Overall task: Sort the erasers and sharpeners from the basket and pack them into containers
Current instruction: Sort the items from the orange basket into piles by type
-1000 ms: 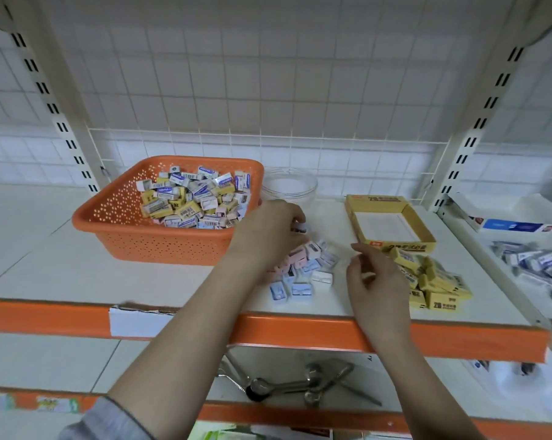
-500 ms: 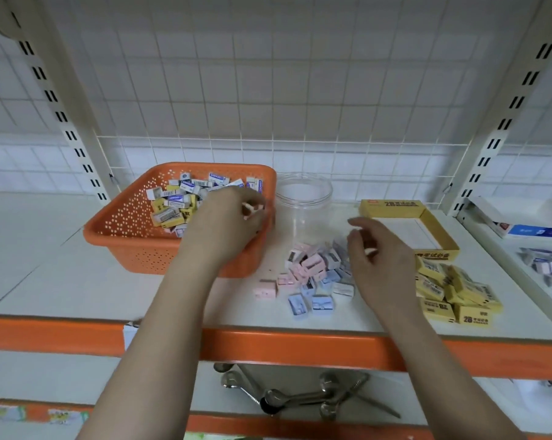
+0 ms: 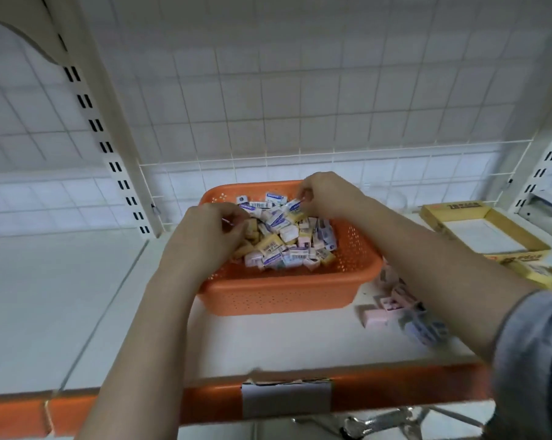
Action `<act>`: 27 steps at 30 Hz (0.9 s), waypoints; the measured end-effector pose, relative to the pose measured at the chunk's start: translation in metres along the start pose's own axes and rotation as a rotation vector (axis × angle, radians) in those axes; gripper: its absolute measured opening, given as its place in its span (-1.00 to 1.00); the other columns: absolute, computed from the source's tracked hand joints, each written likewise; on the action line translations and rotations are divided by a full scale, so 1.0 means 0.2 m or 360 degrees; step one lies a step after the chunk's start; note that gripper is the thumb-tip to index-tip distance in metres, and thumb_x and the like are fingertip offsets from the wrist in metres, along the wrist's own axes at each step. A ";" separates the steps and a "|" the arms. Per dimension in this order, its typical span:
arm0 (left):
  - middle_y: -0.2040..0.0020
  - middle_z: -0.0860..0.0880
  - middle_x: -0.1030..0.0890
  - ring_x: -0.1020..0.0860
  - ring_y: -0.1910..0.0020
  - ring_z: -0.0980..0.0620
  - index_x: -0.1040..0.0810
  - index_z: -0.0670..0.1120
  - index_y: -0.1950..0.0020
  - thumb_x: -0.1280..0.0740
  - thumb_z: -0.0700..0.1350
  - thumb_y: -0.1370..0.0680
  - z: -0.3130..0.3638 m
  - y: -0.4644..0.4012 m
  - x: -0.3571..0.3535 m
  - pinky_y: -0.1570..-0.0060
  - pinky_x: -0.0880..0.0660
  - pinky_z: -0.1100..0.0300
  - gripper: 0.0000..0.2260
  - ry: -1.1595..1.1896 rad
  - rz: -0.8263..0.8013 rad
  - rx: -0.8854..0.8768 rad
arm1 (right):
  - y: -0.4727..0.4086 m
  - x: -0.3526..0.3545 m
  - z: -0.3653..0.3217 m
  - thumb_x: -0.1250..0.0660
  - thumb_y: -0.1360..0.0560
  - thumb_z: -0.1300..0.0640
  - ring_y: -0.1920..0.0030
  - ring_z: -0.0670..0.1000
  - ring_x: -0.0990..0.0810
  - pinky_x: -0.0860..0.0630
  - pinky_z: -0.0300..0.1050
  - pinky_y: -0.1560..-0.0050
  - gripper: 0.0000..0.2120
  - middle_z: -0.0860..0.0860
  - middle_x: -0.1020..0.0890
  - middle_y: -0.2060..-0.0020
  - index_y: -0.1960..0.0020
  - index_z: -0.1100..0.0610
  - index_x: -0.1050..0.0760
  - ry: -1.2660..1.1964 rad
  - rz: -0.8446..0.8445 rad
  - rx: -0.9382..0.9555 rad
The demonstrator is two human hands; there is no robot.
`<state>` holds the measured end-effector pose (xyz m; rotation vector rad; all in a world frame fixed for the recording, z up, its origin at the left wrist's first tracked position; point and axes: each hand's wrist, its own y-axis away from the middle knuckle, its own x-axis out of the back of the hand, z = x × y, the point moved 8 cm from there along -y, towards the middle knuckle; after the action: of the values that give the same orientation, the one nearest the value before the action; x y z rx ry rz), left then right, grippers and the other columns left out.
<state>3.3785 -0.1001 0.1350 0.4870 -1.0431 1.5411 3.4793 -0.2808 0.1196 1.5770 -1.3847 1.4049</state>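
Note:
An orange perforated basket (image 3: 284,289) stands on the white shelf, holding a heap of erasers and sharpeners (image 3: 289,238) in yellow, white and blue wrappers. Both my hands are inside it. My left hand (image 3: 205,239) is at the heap's left side, fingers curled, pinching a yellowish eraser (image 3: 252,228). My right hand (image 3: 330,195) reaches over the far right part, its fingertips pinching a white-and-blue piece (image 3: 295,203). Pink and blue sharpeners (image 3: 395,301) lie on the shelf right of the basket, partly hidden under my right forearm.
A clear round jar (image 3: 393,198) stands behind my right arm. An open yellow cardboard box (image 3: 536,247) sits at the right, with yellow erasers (image 3: 542,276) in front of it. The shelf has an orange front edge (image 3: 395,392) and a wire grid at the back.
My view has turned left toward the basket. My left hand went from the sharpener pile into the basket, and my right hand followed from the shelf into the basket's far side.

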 end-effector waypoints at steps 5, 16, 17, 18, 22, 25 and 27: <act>0.07 0.10 -0.62 -0.54 0.11 0.16 -0.63 0.02 -0.07 -0.33 -0.12 -0.53 -0.05 -0.03 -0.02 0.17 -0.36 0.33 -0.84 0.0030 -0.0101 -0.0044 | -0.11 -0.17 -0.02 -0.41 -0.37 0.17 -0.05 0.04 -0.53 -0.54 0.01 -0.08 -0.69 -0.08 -0.58 -0.09 -0.07 -0.09 -0.55 0.0554 -0.0387 0.0154; 0.10 0.09 -0.57 -0.52 0.11 0.14 -0.63 -0.03 -0.07 -0.31 -0.12 -0.53 -0.05 -0.15 -0.06 0.06 -0.45 0.25 -0.84 -0.0106 -0.0227 -0.0118 | -0.08 -0.12 0.01 -0.50 -0.34 0.15 0.07 0.07 -0.54 -0.51 -0.01 0.04 -0.75 0.04 -0.59 0.11 0.14 0.06 -0.41 0.0319 -0.0320 0.0250; 0.09 0.07 -0.59 -0.53 0.10 0.12 -0.64 -0.04 -0.06 -0.31 -0.13 -0.53 -0.03 -0.18 -0.07 0.04 -0.47 0.22 -0.84 -0.0133 -0.0265 -0.0142 | -0.06 -0.08 0.02 -0.49 -0.36 0.11 0.06 0.07 -0.56 -0.52 -0.01 0.03 -0.77 0.04 -0.60 0.12 0.15 0.07 -0.43 0.0252 -0.0260 0.0213; 0.06 0.05 -0.61 -0.55 0.08 0.10 -0.64 -0.05 -0.05 -0.31 -0.13 -0.53 -0.03 -0.22 -0.10 0.00 -0.50 0.18 -0.85 -0.0167 -0.0307 -0.0154 | -0.03 -0.04 0.03 -0.48 -0.37 0.08 0.06 0.07 -0.57 -0.53 0.00 0.03 -0.78 0.03 -0.60 0.13 0.15 0.08 -0.44 0.0179 -0.0172 0.0154; 0.06 -0.06 -0.67 -0.58 0.13 0.00 -0.66 -0.12 0.11 -0.28 -0.11 -0.48 0.04 -0.37 -0.22 0.00 -0.56 0.02 -0.82 -0.0292 -0.0451 -0.0204 | 0.15 0.15 0.07 -0.48 -0.38 0.00 0.15 -0.01 -0.58 -0.53 -0.08 0.11 -0.76 -0.02 -0.61 0.20 0.13 0.12 -0.50 -0.0365 0.0349 -0.0109; 0.06 -0.08 -0.66 -0.60 0.08 -0.01 -0.66 -0.18 0.05 -0.33 -0.12 -0.51 0.12 -0.43 -0.32 0.07 -0.54 0.10 -0.83 -0.0339 -0.0583 -0.0247 | 0.38 0.22 0.06 -0.49 -0.38 -0.02 0.27 -0.18 -0.55 -0.46 -0.37 0.24 -0.78 -0.09 -0.60 0.28 0.16 0.06 -0.51 -0.0722 0.0638 -0.0194; 0.09 -0.08 -0.65 -0.59 0.10 -0.03 -0.65 -0.19 0.05 -0.38 -0.07 -0.50 0.15 -0.46 -0.38 0.15 -0.48 0.14 -0.81 -0.0392 -0.0617 -0.0242 | 0.54 0.24 0.05 -0.49 -0.39 0.00 0.33 -0.22 -0.52 -0.40 -0.46 0.30 -0.83 -0.12 -0.60 0.31 0.20 -0.02 -0.50 -0.0919 0.0783 -0.0263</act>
<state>3.4773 -0.1724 0.1223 0.7387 -1.1644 1.0693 3.3759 -0.3324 0.1411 1.6709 -2.2917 1.0745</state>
